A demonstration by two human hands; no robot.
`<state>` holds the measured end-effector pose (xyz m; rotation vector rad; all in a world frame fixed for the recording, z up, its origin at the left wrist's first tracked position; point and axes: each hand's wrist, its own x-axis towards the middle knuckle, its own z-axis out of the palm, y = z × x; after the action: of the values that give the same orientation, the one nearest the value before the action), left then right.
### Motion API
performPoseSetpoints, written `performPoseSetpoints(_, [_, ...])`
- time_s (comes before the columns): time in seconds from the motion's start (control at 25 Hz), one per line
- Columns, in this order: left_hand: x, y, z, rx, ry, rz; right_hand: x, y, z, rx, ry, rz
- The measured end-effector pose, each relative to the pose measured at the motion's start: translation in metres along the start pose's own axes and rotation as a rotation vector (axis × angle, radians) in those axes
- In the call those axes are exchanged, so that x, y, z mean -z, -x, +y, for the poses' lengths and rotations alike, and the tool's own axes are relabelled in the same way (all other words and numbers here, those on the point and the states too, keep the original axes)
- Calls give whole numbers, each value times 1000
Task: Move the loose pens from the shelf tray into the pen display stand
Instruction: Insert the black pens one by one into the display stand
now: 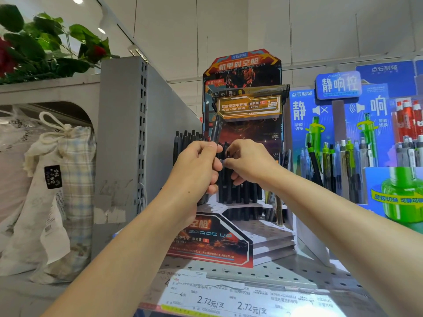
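perforated grey shelf (263, 274) | pen display stand (242, 156) | blue display (338, 133) beside

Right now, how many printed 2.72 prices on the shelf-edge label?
2. One 2.72 price sits left of centre on the shelf-edge label; the other 2.72 price is just to its right. Glare at the label's right end may hide more.

Black pens (238, 191) — red-black stand (242, 72)

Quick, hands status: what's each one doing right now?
Left hand: fingers curled round a bunch of dark pens, held upright.
Right hand: fingertips pinching one dark pen in front of the display stand.
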<state>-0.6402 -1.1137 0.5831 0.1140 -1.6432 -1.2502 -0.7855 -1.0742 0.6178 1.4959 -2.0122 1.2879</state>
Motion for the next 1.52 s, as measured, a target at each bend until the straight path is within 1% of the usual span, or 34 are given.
performPoseSetpoints(0.2, [1, 1, -1, 0, -7, -11, -1, 1, 1, 121, 210, 33])
performPoseSetpoints(0.36, [2, 1, -1, -12, -17, -18, 1, 3, 0, 155, 299, 43])
performPoseSetpoints(0.56, [2, 4, -1, -43, -53, -43, 7, 1, -2, 126, 235, -9])
performPoseSetpoints(0.64, [1, 4, -2, -30, -40, -43, 8, 3, 0, 120, 191, -34])
performPoseSetpoints(0.72, [-1, 3, -4, -3, -15, -30, 12, 4, 2, 133, 180, -12])
performPoseSetpoints(0.76, [-2, 3, -4, 7, -4, -22, 15, 6, 2, 147, 156, 18])
performPoseSetpoints(0.8, [-3, 2, -4, 13, 8, -13, 19, 7, 2, 154, 81, 50])
performPoseSetpoints(0.84, [-4, 2, -4, 14, 19, -4, 23, 9, 1, 145, -48, 66])
performPoseSetpoints(0.92, [-5, 1, -5, 8, 23, 2, 31, 16, -5, 96, -373, 44])
performPoseSetpoints(0.96, [-6, 0, -5, 4, 16, 1, 35, 19, -8, 78, -491, 14])
performPoseSetpoints(1.0, [-7, 0, -6, -2, 4, -2, 38, 23, -11, 73, -558, -19])
performPoseSetpoints(1.04, [-9, 0, -6, -8, -9, -6, 41, 26, -14, 80, -581, -49])
performPoseSetpoints(1.12, [-12, 2, -7, -16, -12, -14, 42, 30, -16, 108, -551, -90])
performPoseSetpoints(1.24, [-14, 9, -9, -20, 2, -25, 45, 31, -17, 102, -552, -91])
performPoseSetpoints(1.4, [-6, 30, -17, -29, -30, -82, 56, 24, -11, 20, -629, 1])
performPoseSetpoints(1.52, [7, 58, -30, -111, -167, -140, 53, 17, -1, -32, -627, 102])
